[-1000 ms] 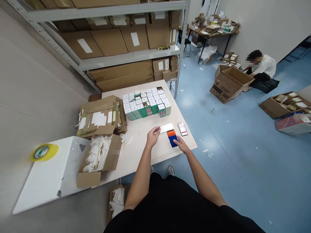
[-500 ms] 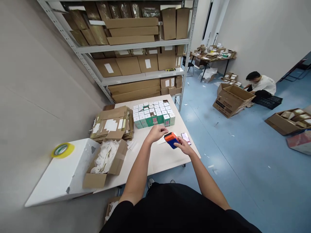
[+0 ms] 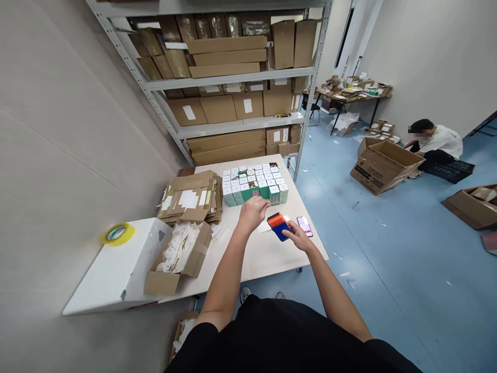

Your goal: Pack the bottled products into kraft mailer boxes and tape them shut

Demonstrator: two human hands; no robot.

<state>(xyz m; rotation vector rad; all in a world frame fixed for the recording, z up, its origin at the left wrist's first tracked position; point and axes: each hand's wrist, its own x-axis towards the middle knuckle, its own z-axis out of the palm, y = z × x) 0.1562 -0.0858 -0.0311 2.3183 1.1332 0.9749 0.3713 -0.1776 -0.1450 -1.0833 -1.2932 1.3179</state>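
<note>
My right hand (image 3: 298,236) grips a blue and orange handheld device (image 3: 280,227) by its lower end, above the table. The device has a dark strip along its top edge. Just left of it, my left hand (image 3: 253,212) is closed with thumb and fingertips pinched together; anything between them is too small to make out. Beyond the hands stand rows of small white and green boxes (image 3: 254,184), packed close together. A phone (image 3: 305,226) with a lit screen lies right of my right hand. Beneath the device, a white paper (image 3: 266,225) is partly visible.
Flattened cardboard (image 3: 190,194) is stacked left of the boxes. Nearer is an open carton (image 3: 163,282) of white paper scraps. Yellow tape (image 3: 118,234) sits on a white block (image 3: 112,274). A shelf rack (image 3: 233,77) stands behind. A person (image 3: 438,142) crouches by a large carton (image 3: 382,166).
My left hand has drawn away from the device's top edge, up and to the left. The device stays in my right hand. The whole view has shifted a little.
</note>
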